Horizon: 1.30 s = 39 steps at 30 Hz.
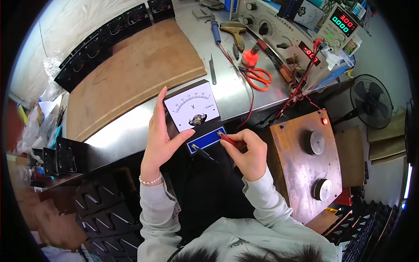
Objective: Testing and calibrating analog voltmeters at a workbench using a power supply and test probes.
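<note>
A square panel voltmeter (pixel 192 105) with a white scale face and a blue lower strip (pixel 206 139) rests tilted near the bench's front edge. My left hand (pixel 160 137) grips its left side, thumb on the lower corner. A black clip lead (pixel 203 153) is attached at the left terminal on the blue strip. My right hand (pixel 248 155) pinches a red clip (pixel 229 140) at the right terminal; whether its jaws are fastened there I cannot tell.
A wooden board (pixel 133 67) with several black meter housings behind it lies back left. Orange scissors (pixel 259 81), pliers, a brush (pixel 233 30), test instruments (pixel 279 30) and tangled leads occupy the back right. A metal-topped box (pixel 301 170) with two round weights and a fan (pixel 370 100) stand right.
</note>
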{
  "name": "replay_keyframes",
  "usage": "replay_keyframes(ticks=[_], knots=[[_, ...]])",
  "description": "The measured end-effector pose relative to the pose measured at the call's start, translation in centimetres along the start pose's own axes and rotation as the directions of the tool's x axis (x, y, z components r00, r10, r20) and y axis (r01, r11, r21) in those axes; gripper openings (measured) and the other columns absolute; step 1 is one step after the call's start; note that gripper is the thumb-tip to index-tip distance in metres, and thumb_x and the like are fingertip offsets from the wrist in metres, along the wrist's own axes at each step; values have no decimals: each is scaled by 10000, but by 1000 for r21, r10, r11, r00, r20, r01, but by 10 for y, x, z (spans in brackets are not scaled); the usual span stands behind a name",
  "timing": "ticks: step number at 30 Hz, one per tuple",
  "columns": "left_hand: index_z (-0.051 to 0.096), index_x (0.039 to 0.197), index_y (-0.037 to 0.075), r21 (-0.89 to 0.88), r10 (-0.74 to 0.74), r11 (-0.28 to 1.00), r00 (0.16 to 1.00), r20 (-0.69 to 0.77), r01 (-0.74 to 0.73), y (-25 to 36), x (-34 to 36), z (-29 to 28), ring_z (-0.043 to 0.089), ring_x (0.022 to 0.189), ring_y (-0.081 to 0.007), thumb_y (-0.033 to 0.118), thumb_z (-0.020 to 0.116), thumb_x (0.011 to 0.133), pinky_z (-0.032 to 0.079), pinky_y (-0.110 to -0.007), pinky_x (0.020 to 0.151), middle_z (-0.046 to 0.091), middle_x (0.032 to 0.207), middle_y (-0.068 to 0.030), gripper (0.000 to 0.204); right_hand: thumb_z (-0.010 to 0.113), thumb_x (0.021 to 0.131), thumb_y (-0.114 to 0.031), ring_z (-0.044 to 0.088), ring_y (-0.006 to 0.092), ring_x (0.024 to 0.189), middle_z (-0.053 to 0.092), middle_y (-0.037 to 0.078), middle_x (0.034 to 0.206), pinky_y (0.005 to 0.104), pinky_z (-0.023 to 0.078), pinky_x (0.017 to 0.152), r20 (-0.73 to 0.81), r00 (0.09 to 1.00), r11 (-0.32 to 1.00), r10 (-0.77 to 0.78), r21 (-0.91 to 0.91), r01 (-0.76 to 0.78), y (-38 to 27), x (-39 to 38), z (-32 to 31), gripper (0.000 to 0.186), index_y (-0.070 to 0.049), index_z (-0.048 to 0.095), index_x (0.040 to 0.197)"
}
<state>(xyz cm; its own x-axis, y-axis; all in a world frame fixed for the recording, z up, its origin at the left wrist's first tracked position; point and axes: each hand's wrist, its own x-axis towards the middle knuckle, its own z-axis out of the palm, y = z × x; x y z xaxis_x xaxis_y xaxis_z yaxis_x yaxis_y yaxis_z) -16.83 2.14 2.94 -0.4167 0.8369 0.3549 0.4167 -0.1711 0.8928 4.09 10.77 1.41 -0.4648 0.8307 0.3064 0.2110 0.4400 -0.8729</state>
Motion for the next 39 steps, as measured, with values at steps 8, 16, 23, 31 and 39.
replay_keyframes(ticks=[8, 16, 23, 31, 39], knots=[[151, 1592, 48, -74, -10, 997, 1000, -19, 8, -12, -3, -1, 564, 1264, -311, 48, 834, 720, 418, -402, 1080, 573, 1339, -210, 1107, 853, 730, -23, 622, 130, 819, 656, 83, 1028, 256, 513, 701, -1, 991, 990, -130, 45, 130, 4, -3, -9, 346, -2, 681, 1029], [241, 1557, 12, 60, -19, 998, 998, -57, 23, 13, -10, 8, 524, 1275, -311, 121, 870, 696, 409, -415, 1086, 540, 1346, -224, 1071, 911, 629, -377, 438, 432, 1318, 396, 299, 1464, 494, 419, 1024, 152, 970, 929, -190, -292, 227, -29, 1, 29, 1218, 130, 219, 1494], [254, 1552, -9, 397, 51, 907, 973, 226, -140, 64, -92, 97, 408, 1336, -442, 120, 779, 788, 331, -502, 1124, 439, 1428, -267, 936, 878, 613, -402, 504, 425, 1242, 471, 279, 1392, 446, 404, 1054, -59, 993, 966, -103, -244, 86, 39, -84, -55, 1224, 92, 229, 1526], [444, 1482, 58, 232, -27, 964, 826, 563, -127, 56, -94, 130, 474, 1269, -440, 164, 672, 927, 404, -451, 1075, 479, 1373, -249, 610, 876, 632, -455, 573, 420, 1107, 564, 288, 1214, 444, 483, 957, -835, 514, 395, 198, -412, -821, 108, -177, -274, 1179, 168, 294, 1446], [448, 1465, 34, 275, -32, 934, 712, 701, -229, 63, -79, 141, 499, 1240, -449, 150, 639, 949, 418, -450, 1064, 507, 1334, -266, 562, 860, 645, -510, 531, 418, 1171, 549, 286, 1239, 465, 442, 1020, -899, 431, 287, 77, -394, -873, 141, -189, -284, 1135, 149, 341, 1409]])
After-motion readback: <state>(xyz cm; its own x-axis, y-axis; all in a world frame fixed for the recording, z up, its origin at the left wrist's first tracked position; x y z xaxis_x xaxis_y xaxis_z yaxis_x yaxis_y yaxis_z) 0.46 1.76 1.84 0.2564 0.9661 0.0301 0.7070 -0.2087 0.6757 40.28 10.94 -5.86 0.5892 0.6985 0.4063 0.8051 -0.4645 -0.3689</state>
